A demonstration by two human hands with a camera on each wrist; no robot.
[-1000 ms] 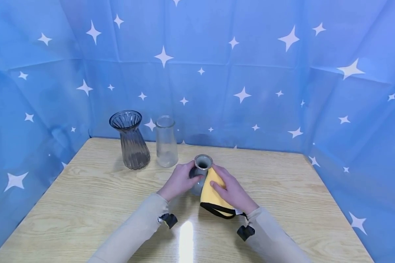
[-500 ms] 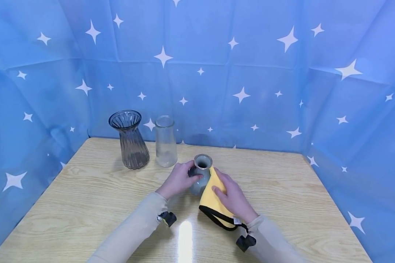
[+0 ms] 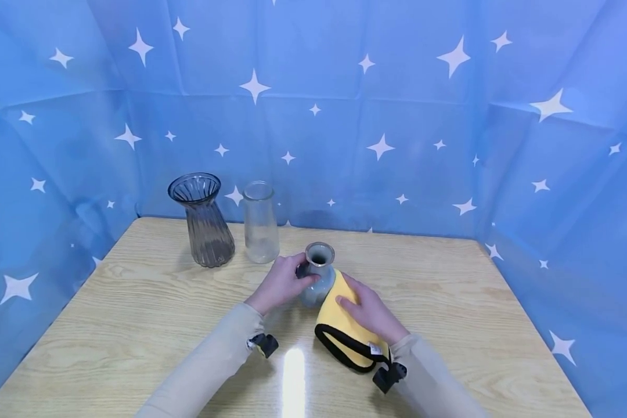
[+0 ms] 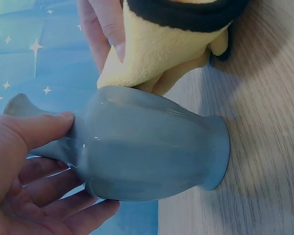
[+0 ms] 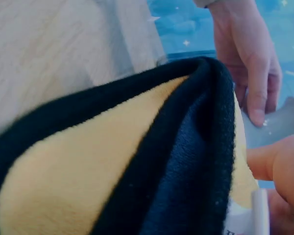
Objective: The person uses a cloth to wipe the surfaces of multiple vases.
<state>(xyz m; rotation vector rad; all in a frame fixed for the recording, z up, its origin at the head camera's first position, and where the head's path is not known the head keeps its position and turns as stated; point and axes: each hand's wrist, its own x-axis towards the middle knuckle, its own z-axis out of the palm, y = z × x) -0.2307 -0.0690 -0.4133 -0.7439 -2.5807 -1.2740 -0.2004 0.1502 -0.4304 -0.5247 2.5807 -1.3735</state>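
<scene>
Gripping the grey vase [image 3: 317,294] by its neck, the left hand [image 3: 281,284], opposite the right hand [image 3: 371,309], which clasped a cloth [image 3: 337,314] against the vase's side, the vase standing upright on the table [image 3: 151,337].

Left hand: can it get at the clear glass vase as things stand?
Probably not right away: the left hand is holding the grey-blue vase by its neck. If freed, likely yes: the clear glass vase stands just beyond, nothing visible between.
</scene>
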